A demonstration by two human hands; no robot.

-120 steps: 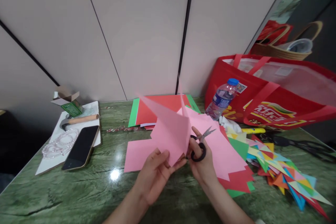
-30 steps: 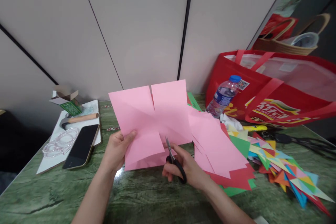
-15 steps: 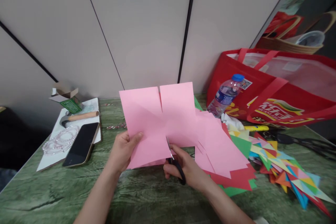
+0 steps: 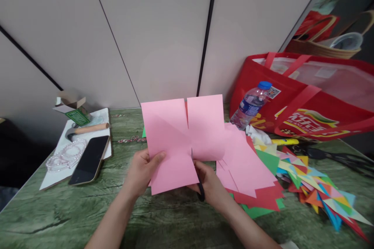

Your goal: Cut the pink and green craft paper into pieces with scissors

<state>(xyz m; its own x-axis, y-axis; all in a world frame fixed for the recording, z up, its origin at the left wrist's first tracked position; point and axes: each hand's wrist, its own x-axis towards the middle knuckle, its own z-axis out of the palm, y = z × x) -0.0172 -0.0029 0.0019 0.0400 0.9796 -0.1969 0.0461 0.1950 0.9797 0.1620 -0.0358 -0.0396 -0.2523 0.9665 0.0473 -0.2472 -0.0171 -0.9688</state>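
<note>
My left hand (image 4: 146,171) pinches the left part of a pink paper sheet (image 4: 169,124), thumb on top and fingers behind it. A slit runs down from the sheet's far edge, and a second cut runs up from the near edge. In my right hand (image 4: 207,179) are black-handled scissors (image 4: 201,191), their blades at the near cut and mostly hidden by the paper. To the right lies a pile of pink paper pieces (image 4: 248,159), with red paper (image 4: 265,196) and green paper (image 4: 258,211) under it.
A phone (image 4: 90,159), a bead string (image 4: 67,155) and a wooden-handled tool (image 4: 87,129) lie on the left beside a small green box (image 4: 78,116). On the right are a water bottle (image 4: 249,105), a red bag (image 4: 295,101) and folded colourful paper (image 4: 324,190).
The pink sheet and both hands have shifted slightly right. The scissors sit further behind the paper, and the near cut is spread wider, its left flap hanging lower.
</note>
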